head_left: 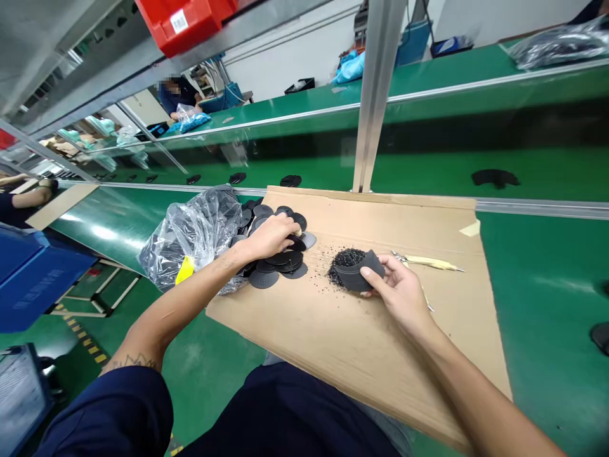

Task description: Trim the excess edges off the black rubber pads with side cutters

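Note:
My left hand (273, 235) rests with curled fingers on a heap of flat black round discs (278, 259) spilling from a clear plastic bag (193, 238); it seems to pinch one disc. My right hand (399, 292) grips a bent black rubbery disc (364, 273) over a small pile of black crumbs (345, 260). All of this lies on a sheet of brown cardboard (361, 336).
A small cutting tool with a pale handle (431, 261) lies on the cardboard right of my hand. A metal post (375, 95) rises behind the sheet. Loose black discs (495, 178) sit on the green conveyor. A red bin (185, 22) hangs overhead; another person sits far left.

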`<state>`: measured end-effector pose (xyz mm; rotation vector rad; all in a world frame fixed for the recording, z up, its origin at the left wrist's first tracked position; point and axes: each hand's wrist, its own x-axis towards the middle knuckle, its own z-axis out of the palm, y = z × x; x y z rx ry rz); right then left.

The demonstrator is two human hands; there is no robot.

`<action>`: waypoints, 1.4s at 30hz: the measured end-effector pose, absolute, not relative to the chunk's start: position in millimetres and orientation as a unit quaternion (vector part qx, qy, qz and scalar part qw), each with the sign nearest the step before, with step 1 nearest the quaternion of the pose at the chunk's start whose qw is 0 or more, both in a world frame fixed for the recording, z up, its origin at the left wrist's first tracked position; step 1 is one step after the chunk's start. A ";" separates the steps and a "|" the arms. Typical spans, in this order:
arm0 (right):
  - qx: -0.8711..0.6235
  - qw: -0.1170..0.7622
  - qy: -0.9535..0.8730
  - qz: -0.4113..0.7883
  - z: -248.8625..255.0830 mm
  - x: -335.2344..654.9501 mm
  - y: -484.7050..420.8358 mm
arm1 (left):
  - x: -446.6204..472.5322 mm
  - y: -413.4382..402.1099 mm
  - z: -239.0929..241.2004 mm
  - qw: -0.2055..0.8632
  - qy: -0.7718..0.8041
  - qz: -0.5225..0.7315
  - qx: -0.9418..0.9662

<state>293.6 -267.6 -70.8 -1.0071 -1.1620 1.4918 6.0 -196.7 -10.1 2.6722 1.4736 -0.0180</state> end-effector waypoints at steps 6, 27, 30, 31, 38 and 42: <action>-0.415 0.471 -0.465 0.624 -73.0 291.9 -270.2 | 44.7 -224.5 -18.4 0.334 0.442 0.289 0.781; -0.485 0.413 -0.606 0.476 -64.5 297.8 -284.5 | 102.8 -266.8 -73.4 0.299 0.437 0.432 0.730; -0.494 0.390 -0.624 0.463 -61.7 297.0 -288.4 | 102.1 -271.6 -75.6 0.313 0.426 0.453 0.717; -0.496 0.386 -0.627 0.460 -61.6 296.5 -289.3 | 101.5 -272.7 -76.3 0.317 0.423 0.459 0.714; -0.521 0.362 -0.623 0.458 -64.4 293.4 -289.4 | 97.1 -272.1 -76.7 0.312 0.423 0.445 0.725; -0.514 0.369 -0.622 0.461 -63.3 292.4 -289.9 | 95.7 -271.7 -74.3 0.309 0.420 0.442 0.730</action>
